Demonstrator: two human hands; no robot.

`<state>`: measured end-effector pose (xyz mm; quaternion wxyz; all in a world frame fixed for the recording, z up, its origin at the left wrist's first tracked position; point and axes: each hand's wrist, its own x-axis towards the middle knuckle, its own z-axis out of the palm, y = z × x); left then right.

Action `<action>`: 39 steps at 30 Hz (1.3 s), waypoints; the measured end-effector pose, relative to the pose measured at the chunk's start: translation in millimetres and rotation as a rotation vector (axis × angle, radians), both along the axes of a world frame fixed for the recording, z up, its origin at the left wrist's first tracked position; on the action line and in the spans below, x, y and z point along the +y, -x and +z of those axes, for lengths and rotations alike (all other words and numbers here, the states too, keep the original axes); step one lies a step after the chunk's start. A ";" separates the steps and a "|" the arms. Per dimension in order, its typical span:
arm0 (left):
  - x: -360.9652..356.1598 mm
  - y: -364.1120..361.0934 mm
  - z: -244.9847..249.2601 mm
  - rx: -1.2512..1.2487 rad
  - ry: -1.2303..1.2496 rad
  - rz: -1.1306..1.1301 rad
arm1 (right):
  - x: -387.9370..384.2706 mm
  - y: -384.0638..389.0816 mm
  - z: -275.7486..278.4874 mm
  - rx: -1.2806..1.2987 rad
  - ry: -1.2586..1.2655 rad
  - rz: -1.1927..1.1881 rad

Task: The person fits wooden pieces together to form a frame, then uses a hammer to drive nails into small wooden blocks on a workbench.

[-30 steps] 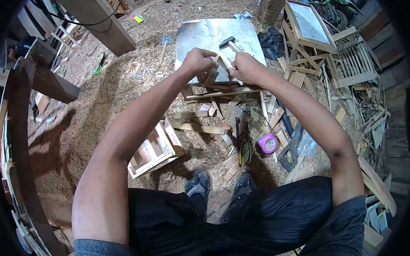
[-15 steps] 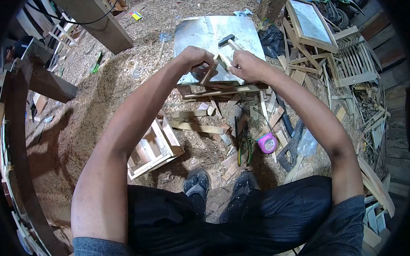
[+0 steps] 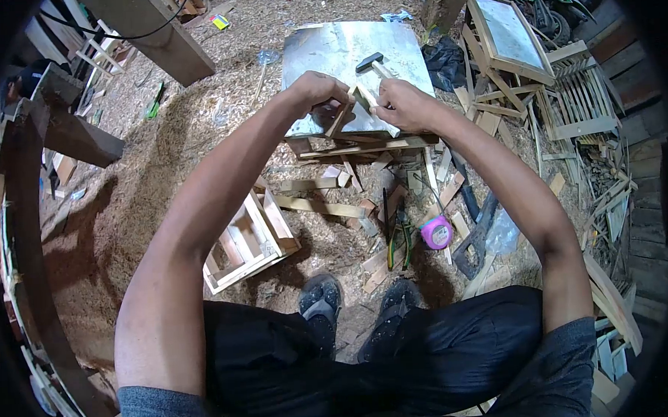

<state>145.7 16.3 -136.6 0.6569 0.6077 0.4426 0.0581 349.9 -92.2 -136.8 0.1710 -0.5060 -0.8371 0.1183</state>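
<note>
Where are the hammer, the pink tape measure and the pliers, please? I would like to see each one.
Hammer point(image 3: 370, 62): head view, on its dark head.
Tape measure point(image 3: 436, 236): head view, on its pink case.
Pliers point(image 3: 407, 245): head view, on one handle.

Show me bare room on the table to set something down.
The table is bare at its far left, bordered by the hammer, the left edge and the left hand; a smaller patch lies right of the hammer. Its near side is crowded with the right hand and wood strips; the floor before it, with offcuts, pliers and a tape measure.
</note>
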 end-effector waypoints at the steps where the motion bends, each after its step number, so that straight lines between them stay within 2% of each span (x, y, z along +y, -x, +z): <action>1: -0.9 0.5 0.6 0.007 -0.023 0.003 | 0.8 0.7 0.9 -0.022 0.096 -0.035; 5: -5.3 2.8 3.8 0.029 -0.080 -0.006 | -5.4 7.6 0.2 -0.068 0.150 -0.117; 7: -10.4 3.7 5.0 -0.007 -0.112 -0.012 | -11.5 12.7 -5.2 0.003 -0.006 -0.195; 13: -10.1 5.3 7.7 -0.016 -0.107 -0.056 | -13.6 16.4 -2.1 0.027 0.047 -0.257; 19: -10.4 5.1 7.0 -0.022 -0.117 -0.057 | -13.7 16.1 -7.1 0.025 -0.044 -0.230; 29: -8.1 5.6 3.1 -0.079 -0.045 -0.062 | -13.7 17.1 0.4 0.028 -0.006 -0.219; 39: -8.8 4.9 0.7 -0.105 -0.093 -0.084 | -10.4 16.5 -1.5 0.038 0.014 -0.215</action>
